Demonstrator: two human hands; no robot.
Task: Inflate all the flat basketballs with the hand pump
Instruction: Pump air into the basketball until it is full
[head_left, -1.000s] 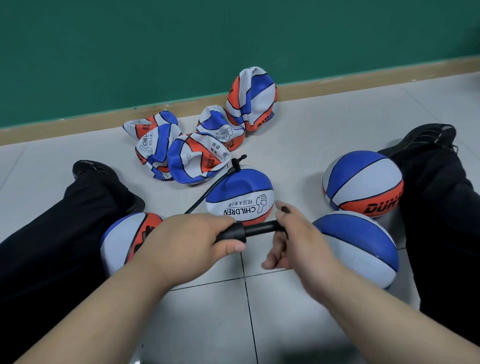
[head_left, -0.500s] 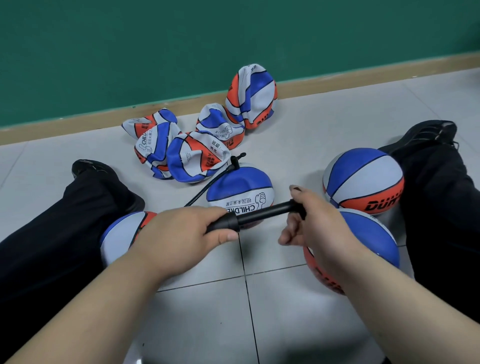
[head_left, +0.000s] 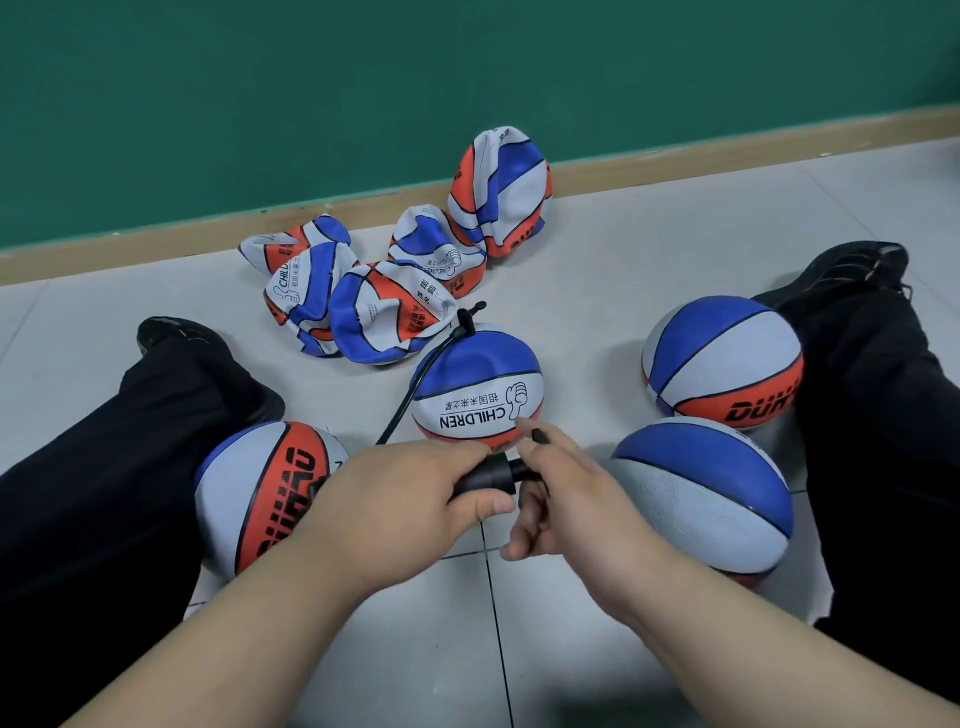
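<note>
Right now both hands are on the black plastic hand pump (head_left: 488, 480), held low over the floor btwn the legs. The left hand (head_left: 405, 499) is clenched round the fat, smooth barrel, knuckles up, thumb along the near side. The right hand (head_left: 569, 501) is curled round the handle. One black tip of the handle pokes out above the forefinger, and the lower fingers fold inward w/ nothing else in them. The hands sit close together, w/ only a short stub of rod showing btwn them.

A thin black rubber hose (head_left: 413, 387) runs from under the left hand up to the far top of the blue, white and orange ball marked CHILDREN (head_left: 478, 389), where its nozzle sits. That ball is round w/ pebbled skin and black seams, and its blue top panel looks a little sunken. It lies just beyond the hands.

Five flat basketballs (head_left: 374, 317) in the same colours lie crumpled and folded in a heap behind it, near the wooden skirting (head_left: 727, 156). Three full round basketballs lie closer in: one against the left trouser leg (head_left: 260, 493), two close together by the right leg (head_left: 722, 358). The floor tiles (head_left: 597, 291) are pale grey and glossy.
</note>
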